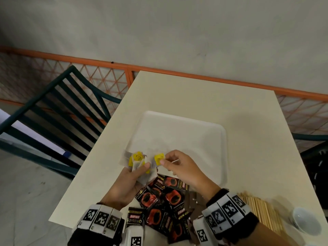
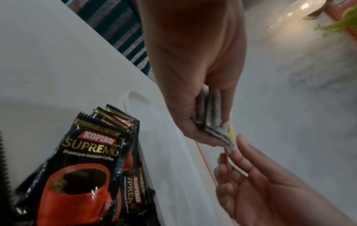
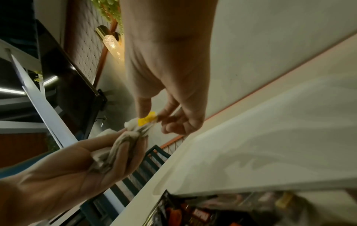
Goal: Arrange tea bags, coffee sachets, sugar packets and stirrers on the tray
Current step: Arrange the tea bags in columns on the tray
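My left hand [image 1: 140, 167] grips a bundle of paper tea bags [image 1: 137, 161] with yellow tags over the near left corner of the white tray [image 1: 179, 137]. My right hand [image 1: 164, 159] pinches one yellow tag [image 1: 159, 159] just right of the bundle. In the left wrist view the left hand [image 2: 208, 131] clamps the stacked tea bags [image 2: 209, 110], and right fingertips [image 2: 240, 142] touch the bundle's end. In the right wrist view the right hand [image 3: 152, 116] pinches the tag [image 3: 147, 119] while the left hand [image 3: 123, 152] holds the bags. Black and red coffee sachets [image 1: 163, 201] lie heaped on the table near me.
A bunch of wooden stirrers [image 1: 260, 210] lies at the near right, with a white bowl [image 1: 305, 221] beside it. Brown packets [image 1: 195, 198] lie among the sachets. A dark green chair [image 1: 58, 110] stands left of the cream table [image 1: 204, 96]. The tray's inside is bare.
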A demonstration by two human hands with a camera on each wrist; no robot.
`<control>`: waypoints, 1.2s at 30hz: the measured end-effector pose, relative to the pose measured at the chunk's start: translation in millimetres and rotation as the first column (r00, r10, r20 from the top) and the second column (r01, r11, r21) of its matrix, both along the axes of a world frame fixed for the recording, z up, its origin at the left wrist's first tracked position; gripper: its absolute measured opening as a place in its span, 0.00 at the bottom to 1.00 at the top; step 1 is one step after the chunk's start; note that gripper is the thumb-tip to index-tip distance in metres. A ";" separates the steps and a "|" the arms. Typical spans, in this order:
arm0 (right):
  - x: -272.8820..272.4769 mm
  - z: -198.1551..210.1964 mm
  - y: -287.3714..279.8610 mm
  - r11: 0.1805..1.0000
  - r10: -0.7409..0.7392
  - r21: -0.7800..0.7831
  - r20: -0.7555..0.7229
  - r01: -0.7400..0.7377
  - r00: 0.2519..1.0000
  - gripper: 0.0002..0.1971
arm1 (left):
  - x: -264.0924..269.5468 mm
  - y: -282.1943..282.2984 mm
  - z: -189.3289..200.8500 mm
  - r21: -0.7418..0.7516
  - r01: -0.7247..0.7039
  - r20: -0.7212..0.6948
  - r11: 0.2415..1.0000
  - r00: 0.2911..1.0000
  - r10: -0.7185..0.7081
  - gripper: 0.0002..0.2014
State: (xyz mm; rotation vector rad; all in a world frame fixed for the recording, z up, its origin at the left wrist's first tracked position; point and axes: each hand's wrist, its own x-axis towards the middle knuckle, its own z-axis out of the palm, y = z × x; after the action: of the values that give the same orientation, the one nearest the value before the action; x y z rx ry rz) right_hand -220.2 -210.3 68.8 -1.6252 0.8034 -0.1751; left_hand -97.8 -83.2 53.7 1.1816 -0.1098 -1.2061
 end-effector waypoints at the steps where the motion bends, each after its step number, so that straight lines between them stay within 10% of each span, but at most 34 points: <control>1: 1.2 -2.9 2.4 1.000 -0.017 0.021 0.037 0.016 0.999 0.06 | -0.7 -1.1 -1.1 0.004 0.012 0.020 1.000 1.000 -0.012 0.11; 6: 19.8 -3.6 3.7 0.970 -0.192 0.183 0.168 0.161 0.967 0.02 | 6.4 -7.1 -5.2 0.047 0.043 0.112 0.998 0.993 -0.048 0.27; 15: 75.8 -15.5 -38.5 0.865 -0.356 0.425 0.148 0.265 0.923 0.06 | 75.3 5.5 -20.6 0.099 -0.027 0.108 0.995 0.994 0.016 0.17; 27: 172.6 -60.5 -97.5 0.959 -0.236 -0.215 -0.227 0.188 0.945 0.18 | 127.7 3.1 -37.3 0.161 -0.051 0.087 0.986 0.995 0.037 0.20; 31: 168.7 -62.2 -97.1 0.863 -0.164 -0.506 -0.298 -0.010 0.940 0.18 | 132.7 0.4 -36.3 0.123 -0.025 0.099 0.992 0.995 0.013 0.20; 36: 152.7 -73.1 -81.2 0.644 0.134 -0.657 -0.407 -0.392 0.903 0.18 | 140.3 -5.1 -43.6 0.098 0.001 0.157 0.995 0.988 -0.016 0.54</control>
State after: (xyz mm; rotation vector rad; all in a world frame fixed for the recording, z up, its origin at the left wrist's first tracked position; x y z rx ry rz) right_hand -67.6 -291.5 -4.3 -2.5816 0.7641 -0.0001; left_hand 42.5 -88.3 10.1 1.3635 -0.1757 -1.1350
